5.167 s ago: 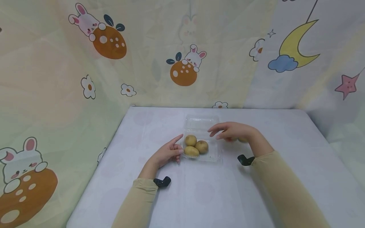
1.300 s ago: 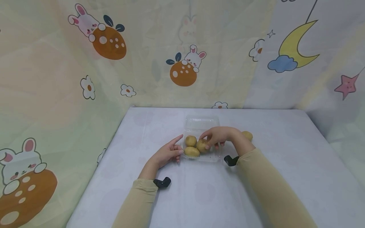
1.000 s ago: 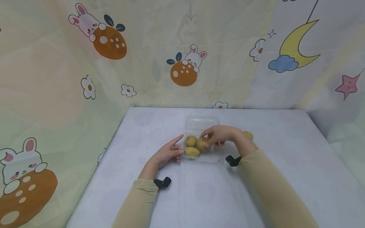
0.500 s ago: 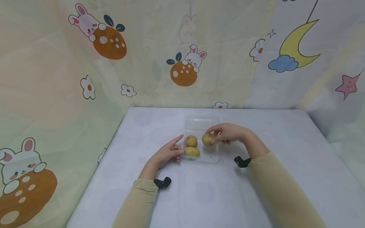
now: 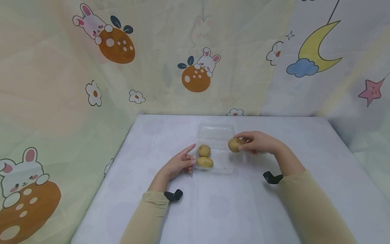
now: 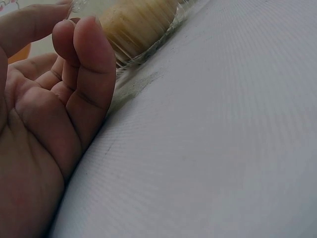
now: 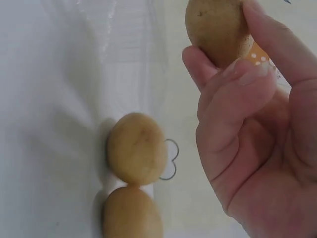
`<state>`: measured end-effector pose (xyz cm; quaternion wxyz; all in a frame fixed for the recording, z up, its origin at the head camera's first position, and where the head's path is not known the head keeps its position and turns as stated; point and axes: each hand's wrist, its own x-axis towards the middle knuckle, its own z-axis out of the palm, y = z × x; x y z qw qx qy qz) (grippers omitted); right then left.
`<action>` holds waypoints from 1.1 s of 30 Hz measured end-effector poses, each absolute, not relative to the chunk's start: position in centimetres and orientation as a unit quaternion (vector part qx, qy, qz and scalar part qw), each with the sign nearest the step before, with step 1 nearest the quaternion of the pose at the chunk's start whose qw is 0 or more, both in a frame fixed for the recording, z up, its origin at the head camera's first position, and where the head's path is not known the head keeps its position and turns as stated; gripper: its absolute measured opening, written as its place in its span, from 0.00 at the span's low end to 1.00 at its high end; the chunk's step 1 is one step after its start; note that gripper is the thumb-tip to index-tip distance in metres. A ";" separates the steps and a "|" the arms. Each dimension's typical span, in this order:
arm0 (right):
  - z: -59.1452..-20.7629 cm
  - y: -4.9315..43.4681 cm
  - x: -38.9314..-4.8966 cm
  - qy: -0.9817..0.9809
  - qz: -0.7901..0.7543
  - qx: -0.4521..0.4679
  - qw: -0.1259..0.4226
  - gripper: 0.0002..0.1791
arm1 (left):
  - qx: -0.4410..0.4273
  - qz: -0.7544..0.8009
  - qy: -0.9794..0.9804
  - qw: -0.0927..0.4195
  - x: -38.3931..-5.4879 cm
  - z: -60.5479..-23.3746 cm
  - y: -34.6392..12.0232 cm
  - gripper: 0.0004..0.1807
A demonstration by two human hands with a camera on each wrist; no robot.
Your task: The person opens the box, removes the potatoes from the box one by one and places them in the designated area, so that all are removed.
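A clear plastic container [image 5: 220, 166] stands with its lid [image 5: 216, 131] folded back behind it. Two potatoes [image 5: 205, 162] lie along its left side. My left hand [image 5: 178, 163] is at that side, index finger stretched along the wall and thumb gripping the rim; the left wrist view shows the other fingers curled by the container's corner. My right hand [image 5: 259, 142] pinches a potato [image 5: 234, 144] between thumb and fingers, at the container's right edge. Beyond that hand, the right wrist view has two more potatoes [image 7: 136, 148] on the table, hidden from the head view.
A white cloth covers the table [image 5: 213, 210]. Behind and beside it hangs a pale curtain [image 5: 158, 51] printed with rabbits, flowers and a moon. Black wrist cameras [image 5: 173, 195] sit at both cuffs.
My right hand reached over the container, took hold of its right-hand potato, and has lifted it right to the container's edge. My left hand has stayed where it was.
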<state>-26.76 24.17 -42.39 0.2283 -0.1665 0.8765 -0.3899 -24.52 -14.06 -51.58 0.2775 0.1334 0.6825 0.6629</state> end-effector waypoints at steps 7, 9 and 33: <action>-43.7 26.1 -25.5 0.868 -0.422 -0.147 0.215 0.34 | 0.132 0.663 0.683 0.278 -24.5 -51.5 -14.0 0.44; -44.2 26.6 -25.0 0.866 -0.431 -0.138 0.212 0.34 | 0.132 0.662 0.683 0.278 -24.5 -51.5 -14.0 0.44; -48.0 28.9 -22.5 0.861 -0.466 -0.103 0.176 0.36 | 0.136 0.658 0.686 0.278 -24.3 -51.1 -13.9 0.46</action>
